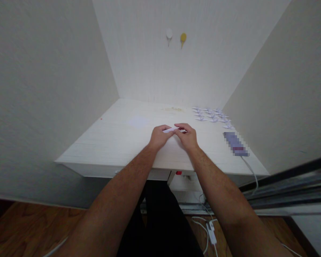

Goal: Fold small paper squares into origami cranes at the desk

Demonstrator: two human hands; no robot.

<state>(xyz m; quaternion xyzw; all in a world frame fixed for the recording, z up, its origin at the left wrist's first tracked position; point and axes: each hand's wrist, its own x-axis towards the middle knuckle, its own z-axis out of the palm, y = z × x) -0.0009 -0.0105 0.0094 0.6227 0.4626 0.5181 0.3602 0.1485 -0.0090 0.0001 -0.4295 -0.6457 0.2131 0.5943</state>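
Observation:
Between my two hands is a small folded piece of pale paper point(169, 130), held just over the white desk point(117, 142). My left hand point(159, 136) pinches its left part between thumb and fingers. On the other side my right hand point(186, 135) grips the right end, its thumb meeting the left thumb near the middle. The fingers cover much of the paper, so its exact folded shape is hidden. Several folded paper cranes point(212, 115) stand in rows at the back right of the desk.
A blurred-out phone-like device point(235, 144) lies at the desk's right, with a white cable point(250, 166) running off the edge. Walls enclose the desk on three sides. Two hooks, one white point(169, 34) and one yellow point(183, 37), are on the back wall. A power strip point(211, 232) lies below.

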